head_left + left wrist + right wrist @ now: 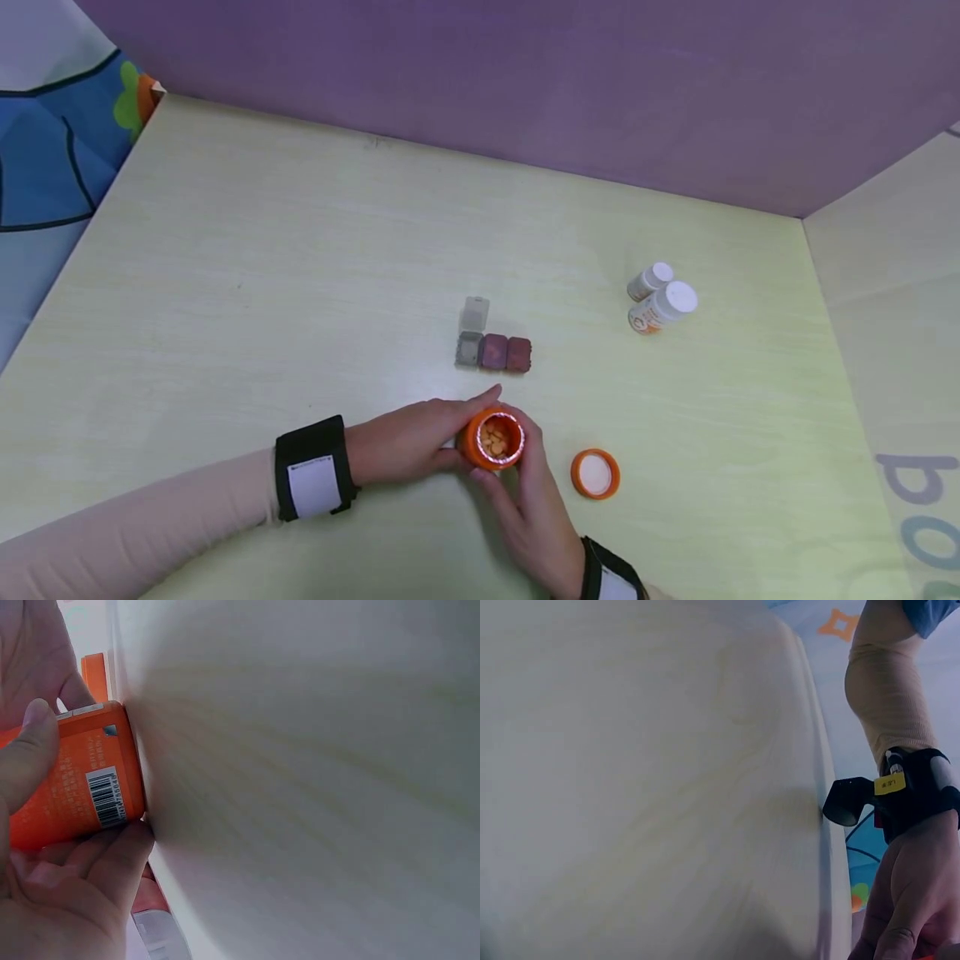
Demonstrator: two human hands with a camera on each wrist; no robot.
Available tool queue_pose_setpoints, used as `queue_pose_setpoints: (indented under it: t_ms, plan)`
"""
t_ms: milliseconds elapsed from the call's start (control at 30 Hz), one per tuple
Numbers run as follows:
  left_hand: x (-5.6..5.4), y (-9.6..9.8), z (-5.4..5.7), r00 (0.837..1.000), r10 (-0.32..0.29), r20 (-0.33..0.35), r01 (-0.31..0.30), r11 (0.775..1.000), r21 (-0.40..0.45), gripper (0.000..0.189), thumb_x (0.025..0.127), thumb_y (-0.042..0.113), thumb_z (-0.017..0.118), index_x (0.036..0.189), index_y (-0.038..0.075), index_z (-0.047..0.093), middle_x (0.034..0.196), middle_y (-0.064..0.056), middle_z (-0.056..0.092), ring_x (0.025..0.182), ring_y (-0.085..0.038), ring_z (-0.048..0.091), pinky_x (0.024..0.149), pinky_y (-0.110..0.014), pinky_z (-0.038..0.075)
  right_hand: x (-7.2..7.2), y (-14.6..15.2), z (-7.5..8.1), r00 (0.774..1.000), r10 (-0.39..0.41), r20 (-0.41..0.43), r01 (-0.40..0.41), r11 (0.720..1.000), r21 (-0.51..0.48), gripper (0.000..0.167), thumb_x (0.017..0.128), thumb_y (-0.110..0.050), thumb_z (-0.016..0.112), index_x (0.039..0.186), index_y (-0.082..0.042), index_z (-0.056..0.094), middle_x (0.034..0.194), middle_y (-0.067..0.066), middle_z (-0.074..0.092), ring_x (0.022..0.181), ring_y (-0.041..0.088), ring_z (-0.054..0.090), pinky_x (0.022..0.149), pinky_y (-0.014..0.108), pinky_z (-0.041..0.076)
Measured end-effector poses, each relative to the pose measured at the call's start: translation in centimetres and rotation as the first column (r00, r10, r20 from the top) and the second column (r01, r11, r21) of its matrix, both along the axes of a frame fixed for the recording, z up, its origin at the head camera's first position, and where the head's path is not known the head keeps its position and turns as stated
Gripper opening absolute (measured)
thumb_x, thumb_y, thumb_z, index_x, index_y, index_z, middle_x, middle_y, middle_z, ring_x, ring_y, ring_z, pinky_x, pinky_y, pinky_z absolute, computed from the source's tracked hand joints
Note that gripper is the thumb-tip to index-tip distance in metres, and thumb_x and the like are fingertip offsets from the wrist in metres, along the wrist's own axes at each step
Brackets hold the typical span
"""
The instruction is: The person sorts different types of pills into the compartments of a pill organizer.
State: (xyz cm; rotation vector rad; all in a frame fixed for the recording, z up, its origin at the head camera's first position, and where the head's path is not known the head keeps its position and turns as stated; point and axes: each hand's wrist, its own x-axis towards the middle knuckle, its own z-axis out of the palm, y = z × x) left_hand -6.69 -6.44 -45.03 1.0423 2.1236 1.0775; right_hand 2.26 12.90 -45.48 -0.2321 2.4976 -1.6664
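Between my two hands stands an orange pill bottle (469, 450), uncapped, with yellowish tablets (493, 438) visible inside its mouth. My left hand (408, 437) grips it from the left, and the left wrist view shows the thumb (34, 750) across its labelled, barcoded side. From the right, my right hand (536, 517) holds the same bottle, fingers on its far side and thumb on its near side. The orange cap (596, 474) lies to the right, white inner face up. Just beyond the hands is a small pill organizer (493, 352) with its left clear lid (475, 314) flipped open.
Two white bottles with white caps, a larger one (663, 308) and a smaller one (650, 282), stand together at the right on the pale table (225, 250). A purple panel (487, 83) borders the far edge, and a white panel (885, 250) the right.
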Motion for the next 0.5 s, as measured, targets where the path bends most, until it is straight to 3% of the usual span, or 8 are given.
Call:
queue_pose_setpoints:
  t_ms: [233, 500]
  plan:
    - [-0.07, -0.02, -0.02, 1.000, 0.002, 0.003, -0.002, 1.000, 0.000, 0.083, 0.094, 0.015, 0.077, 0.160, 0.000, 0.030, 0.144, -0.011, 0.059, 0.129, -0.023, 0.059, 0.107, -0.039, 0.048, -0.16, 0.03, 0.25, 1.000, -0.004, 0.027, 0.001, 0.996, 0.089, 0.073, 0.096, -0.012, 0.073, 0.153, -0.005, 0.029, 0.153, 0.008, 0.043, 0.140, 0.022, 0.043, 0.117, 0.044, 0.035]
    - [-0.05, -0.11, 0.06, 1.000, -0.005, -0.001, 0.005, 1.000, 0.019, 0.085, 0.094, 0.014, 0.078, 0.160, -0.001, 0.028, 0.148, -0.009, 0.056, 0.132, -0.023, 0.057, 0.108, -0.038, 0.047, -0.12, 0.00, 0.30, 0.998, 0.021, -0.057, -0.014, 0.993, 0.121, 0.076, 0.092, -0.003, 0.075, 0.151, 0.002, 0.027, 0.151, 0.013, 0.044, 0.138, 0.025, 0.046, 0.118, 0.032, 0.032]
